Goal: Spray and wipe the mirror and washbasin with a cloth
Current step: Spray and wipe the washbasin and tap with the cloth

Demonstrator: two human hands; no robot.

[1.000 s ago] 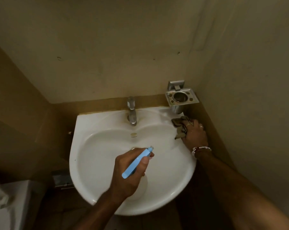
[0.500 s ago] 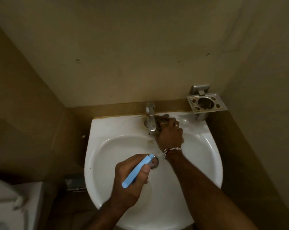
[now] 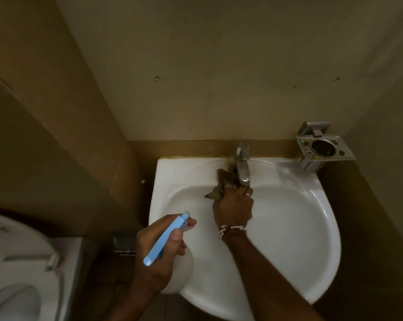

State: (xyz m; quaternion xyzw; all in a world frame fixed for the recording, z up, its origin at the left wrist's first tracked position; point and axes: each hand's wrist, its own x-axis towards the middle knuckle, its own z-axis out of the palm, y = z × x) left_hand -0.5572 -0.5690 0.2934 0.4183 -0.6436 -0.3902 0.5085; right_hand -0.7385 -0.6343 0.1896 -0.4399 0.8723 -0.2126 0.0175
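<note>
The right grip (image 3: 233, 206) clutches the cloth (image 3: 222, 181) against the tap (image 3: 242, 169); left grip (image 3: 159, 256) holds the spray bottle (image 3: 164, 238).

Tap (image 3: 242, 167) and holder (image 3: 323, 149) crowding basin's rear rim

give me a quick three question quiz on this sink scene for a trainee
1. Which hand grips the spray bottle?
2. True or false: the right hand holds the cloth beside the tap.
3. Where is the metal holder? A) left of the tap B) right of the tap C) on the floor
Key: 1 left hand; 2 true; 3 B.
</note>
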